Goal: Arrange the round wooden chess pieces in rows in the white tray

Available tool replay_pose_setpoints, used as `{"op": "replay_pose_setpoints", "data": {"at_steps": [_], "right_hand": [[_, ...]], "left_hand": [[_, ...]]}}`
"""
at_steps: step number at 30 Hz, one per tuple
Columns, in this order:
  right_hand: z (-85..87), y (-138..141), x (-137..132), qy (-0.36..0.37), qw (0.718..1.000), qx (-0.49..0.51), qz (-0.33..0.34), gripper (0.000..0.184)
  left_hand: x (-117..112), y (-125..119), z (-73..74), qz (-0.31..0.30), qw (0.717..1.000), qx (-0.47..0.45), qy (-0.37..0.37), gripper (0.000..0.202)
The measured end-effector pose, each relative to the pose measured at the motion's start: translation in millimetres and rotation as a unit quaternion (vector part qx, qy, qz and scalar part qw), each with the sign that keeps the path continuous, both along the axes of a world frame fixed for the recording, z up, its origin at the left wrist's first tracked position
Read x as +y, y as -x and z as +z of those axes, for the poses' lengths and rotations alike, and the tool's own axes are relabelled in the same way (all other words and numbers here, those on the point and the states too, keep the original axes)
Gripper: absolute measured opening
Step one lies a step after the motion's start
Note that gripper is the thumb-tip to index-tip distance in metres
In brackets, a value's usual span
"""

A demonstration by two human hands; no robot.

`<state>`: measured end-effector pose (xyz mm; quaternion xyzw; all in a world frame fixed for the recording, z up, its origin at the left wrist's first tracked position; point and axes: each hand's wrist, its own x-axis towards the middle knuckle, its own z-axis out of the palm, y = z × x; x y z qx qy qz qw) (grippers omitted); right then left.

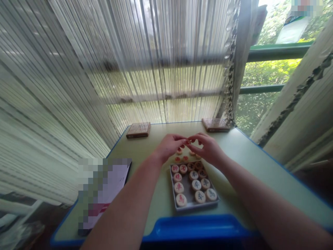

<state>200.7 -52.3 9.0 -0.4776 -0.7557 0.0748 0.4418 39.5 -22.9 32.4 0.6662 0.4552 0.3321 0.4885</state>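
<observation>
My left hand point(171, 145) and my right hand point(205, 145) meet above the far part of the table. Their fingertips pinch a small round xiangqi piece point(187, 142) with a red mark between them. Just below, a few loose pieces point(185, 158) lie on the table, partly covered by my fingers. Nearer to me sits a shallow open box point(187, 198) with several round wooden pieces in it. Red-marked pieces point(178, 188) run down its left side, and dark-marked pieces point(196, 184) fill the right side.
The pale green table point(153, 194) has a blue rim with a blue trough point(195, 224) at the near edge. Brown flat boxes stand at the back left point(138, 130) and back right point(215, 124). A partly blurred tablet-like item point(111, 194) lies at left. String curtains point(166, 62) hang behind.
</observation>
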Motion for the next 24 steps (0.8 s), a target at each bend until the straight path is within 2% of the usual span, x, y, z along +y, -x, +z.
{"op": "replay_pose_setpoints", "data": {"at_steps": [4, 9, 17, 21, 24], "right_hand": [[0.2, -1.3, 0.2, -0.006, 1.000, 0.025, -0.012, 0.021], [0.6, -2.5, 1.2, 0.008, 0.999, 0.044, -0.025, 0.023], [6.4, -4.5, 0.2, 0.045, 0.997, 0.061, -0.003, 0.026], [10.1, -4.7, -2.6, 0.045, 0.998, 0.048, 0.016, 0.026], [15.0, -2.9, -12.8, 0.056, 0.998, 0.006, 0.024, 0.025]], "left_hand": [[0.4, 3.2, 1.8, 0.035, 0.999, -0.007, -0.003, 0.032], [1.5, 7.6, -2.9, -0.058, 0.997, -0.034, -0.036, 0.032], [0.3, 10.3, -2.0, -0.075, 0.995, -0.001, -0.066, 0.035], [-5.4, 19.8, 8.2, -0.075, 0.984, 0.092, -0.131, 0.036], [-11.8, 32.1, 16.5, -0.021, 0.961, 0.173, -0.213, 0.036]]}}
